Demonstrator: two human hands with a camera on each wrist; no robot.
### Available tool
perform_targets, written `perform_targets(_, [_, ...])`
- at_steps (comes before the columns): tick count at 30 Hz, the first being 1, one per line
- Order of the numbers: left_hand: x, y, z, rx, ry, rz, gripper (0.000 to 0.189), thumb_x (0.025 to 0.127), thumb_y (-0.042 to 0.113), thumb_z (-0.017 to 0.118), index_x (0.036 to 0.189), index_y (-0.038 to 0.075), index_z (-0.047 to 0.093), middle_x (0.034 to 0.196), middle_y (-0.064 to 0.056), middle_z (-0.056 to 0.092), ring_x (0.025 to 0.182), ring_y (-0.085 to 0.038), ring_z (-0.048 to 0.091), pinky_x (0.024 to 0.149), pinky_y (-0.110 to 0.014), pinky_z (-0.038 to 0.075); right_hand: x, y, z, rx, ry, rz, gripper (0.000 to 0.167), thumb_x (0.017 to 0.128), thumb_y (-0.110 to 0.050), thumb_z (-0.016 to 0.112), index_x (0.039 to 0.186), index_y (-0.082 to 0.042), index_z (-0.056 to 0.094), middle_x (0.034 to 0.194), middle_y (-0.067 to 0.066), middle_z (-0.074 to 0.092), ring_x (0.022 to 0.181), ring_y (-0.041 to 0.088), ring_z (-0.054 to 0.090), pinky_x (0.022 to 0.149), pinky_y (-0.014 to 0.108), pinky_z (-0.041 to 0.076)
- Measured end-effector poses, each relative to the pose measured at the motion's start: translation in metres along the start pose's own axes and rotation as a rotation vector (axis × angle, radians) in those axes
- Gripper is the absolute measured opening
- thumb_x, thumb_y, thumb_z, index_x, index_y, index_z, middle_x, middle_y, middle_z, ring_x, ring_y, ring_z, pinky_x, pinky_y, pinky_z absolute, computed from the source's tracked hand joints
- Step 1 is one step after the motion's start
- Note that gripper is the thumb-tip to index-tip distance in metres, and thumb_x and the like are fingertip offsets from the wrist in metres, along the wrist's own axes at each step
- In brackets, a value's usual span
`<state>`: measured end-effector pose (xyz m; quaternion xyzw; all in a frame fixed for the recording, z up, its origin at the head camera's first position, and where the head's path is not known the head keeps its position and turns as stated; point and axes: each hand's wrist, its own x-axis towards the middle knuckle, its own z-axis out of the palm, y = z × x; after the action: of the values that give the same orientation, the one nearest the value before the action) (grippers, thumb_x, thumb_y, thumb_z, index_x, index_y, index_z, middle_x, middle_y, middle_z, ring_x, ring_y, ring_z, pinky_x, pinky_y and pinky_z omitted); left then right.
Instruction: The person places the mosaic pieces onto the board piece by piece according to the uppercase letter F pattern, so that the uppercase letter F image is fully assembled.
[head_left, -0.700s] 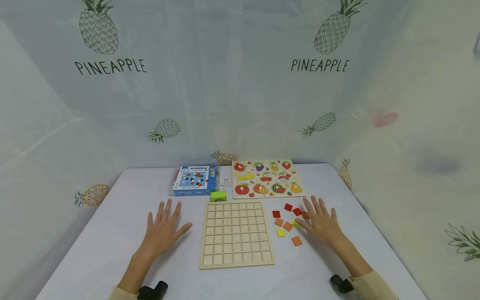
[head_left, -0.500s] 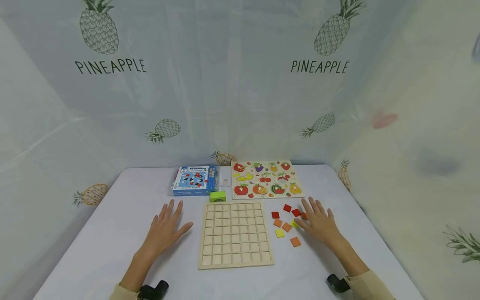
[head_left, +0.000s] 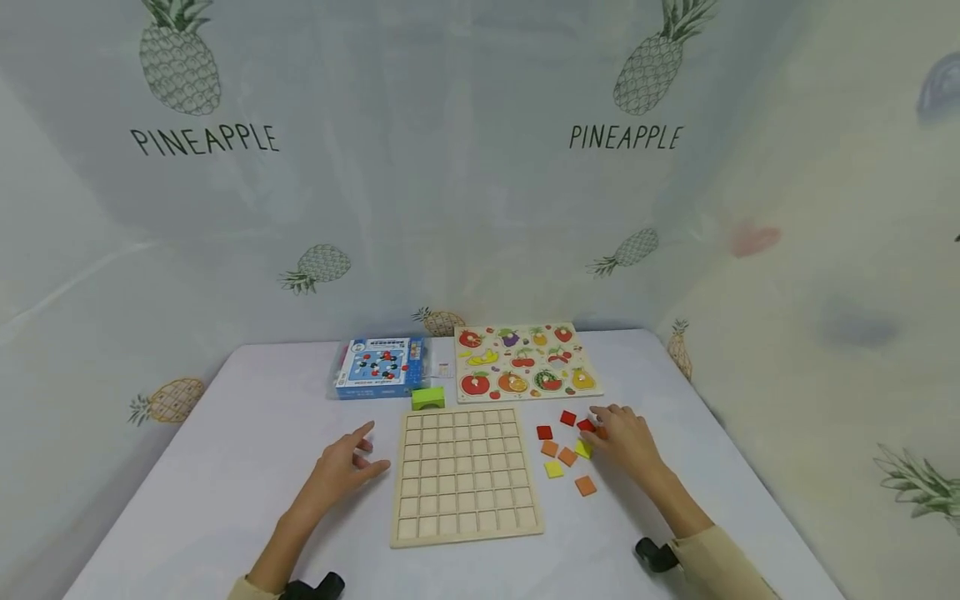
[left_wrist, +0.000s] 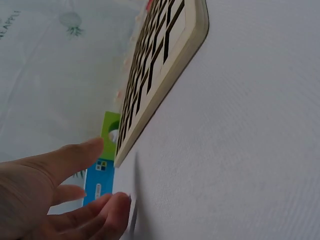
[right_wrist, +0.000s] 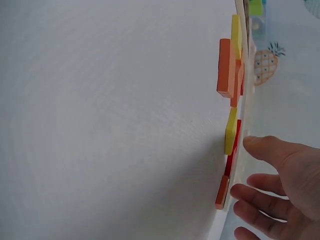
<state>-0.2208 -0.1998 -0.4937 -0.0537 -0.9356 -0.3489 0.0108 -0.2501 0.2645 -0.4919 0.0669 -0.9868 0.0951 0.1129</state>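
A wooden board with a grid of square recesses (head_left: 465,479) lies flat in the middle of the table. My left hand (head_left: 337,471) hovers just off its left edge, holding nothing, thumb and fingers loosely bent and apart. Small flat square tiles lie scattered right of the board: red ones (head_left: 568,418), orange ones (head_left: 586,486) and yellow ones (head_left: 553,470). Over the right side of these tiles is my right hand (head_left: 628,442), partly covering an orange tile. In the right wrist view its thumb and fingers (right_wrist: 267,150) are spread, with no tile between them, beside a yellow tile (right_wrist: 230,132).
Behind the board stands a green arched block (head_left: 427,397). A blue box with a molecule picture (head_left: 378,367) lies at the back left. At the back right is a fruit puzzle board (head_left: 525,362). A pineapple-print curtain (head_left: 450,208) closes off the rear.
Both hands were spread flat with straight fingers; now their fingers bend loosely. The left hand has turned its thumb side toward the board. The whole head view has shifted slightly.
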Motion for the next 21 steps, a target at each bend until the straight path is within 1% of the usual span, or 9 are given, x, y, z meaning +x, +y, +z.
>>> perform_targets(2, [-0.001,0.000,0.002,-0.029,-0.018,-0.010,0.071,0.078,0.022,0.082,0.139,0.001,0.052,0.100,-0.009,0.068,0.079,-0.012,0.062,0.060,-0.019,0.052,0.002,-0.001,0.002,0.021,-0.016,0.011,0.050,0.079,-0.035,0.081,0.115,-0.002,0.070,0.092,0.010,0.067,0.085,0.026,0.055,0.074,0.043,0.051])
perform_targets(4, [-0.001,0.001,0.004,-0.071,-0.037,-0.012,0.066,0.078,0.019,0.082,0.135,0.000,0.056,0.097,-0.008,0.068,0.075,-0.011,0.063,0.056,-0.019,0.052,0.005,-0.001,0.005,0.035,-0.025,0.022,0.046,0.078,-0.034,0.082,0.111,-0.003,0.071,0.088,0.008,0.066,0.080,0.022,0.052,0.071,0.039,0.049])
perform_targets(9, [-0.002,0.001,0.012,-0.198,-0.094,-0.009,0.056,0.078,0.011,0.080,0.127,-0.007,0.060,0.094,-0.010,0.068,0.065,-0.012,0.064,0.053,-0.021,0.055,0.008,0.001,0.011,0.050,-0.020,0.012,0.038,0.078,-0.030,0.083,0.104,-0.004,0.074,0.088,0.008,0.067,0.078,0.020,0.052,0.069,0.036,0.048])
perform_targets(11, [-0.003,0.001,0.015,-0.230,-0.122,-0.007,0.055,0.079,0.010,0.080,0.127,-0.008,0.060,0.094,-0.011,0.067,0.062,-0.013,0.065,0.053,-0.022,0.056,0.009,0.002,0.013,0.057,-0.027,0.007,0.034,0.079,-0.029,0.082,0.102,-0.005,0.074,0.088,0.008,0.067,0.077,0.020,0.052,0.069,0.035,0.048])
perform_targets(14, [-0.003,0.002,0.019,-0.268,-0.157,0.006,0.055,0.079,0.009,0.079,0.127,-0.011,0.058,0.095,-0.011,0.066,0.061,-0.014,0.066,0.053,-0.023,0.057,0.009,0.004,0.012,0.078,-0.036,0.004,0.031,0.079,-0.025,0.082,0.101,-0.005,0.075,0.086,0.008,0.067,0.075,0.020,0.051,0.067,0.034,0.047])
perform_targets(16, [-0.002,0.004,0.020,-0.291,-0.170,0.021,0.056,0.080,0.008,0.078,0.127,-0.013,0.057,0.097,-0.012,0.065,0.062,-0.014,0.067,0.054,-0.024,0.058,0.011,0.005,0.012,0.088,-0.035,0.006,0.029,0.079,-0.024,0.082,0.100,-0.005,0.075,0.085,0.007,0.067,0.075,0.019,0.051,0.066,0.032,0.047])
perform_targets(19, [-0.001,0.005,0.022,-0.310,-0.177,0.043,0.055,0.080,0.006,0.077,0.127,-0.014,0.056,0.099,-0.014,0.064,0.062,-0.014,0.068,0.054,-0.025,0.058,0.013,0.006,0.012,0.104,-0.026,0.013,0.028,0.080,-0.023,0.081,0.100,-0.005,0.075,0.083,0.007,0.068,0.074,0.019,0.051,0.066,0.032,0.046])
perform_targets(21, [0.000,0.005,0.022,-0.308,-0.175,0.044,0.055,0.080,0.004,0.076,0.127,-0.015,0.056,0.099,-0.014,0.064,0.061,-0.014,0.068,0.053,-0.025,0.058,0.015,0.006,0.013,0.105,-0.027,0.013,0.028,0.080,-0.023,0.080,0.100,-0.004,0.075,0.083,0.007,0.068,0.074,0.019,0.051,0.066,0.032,0.045])
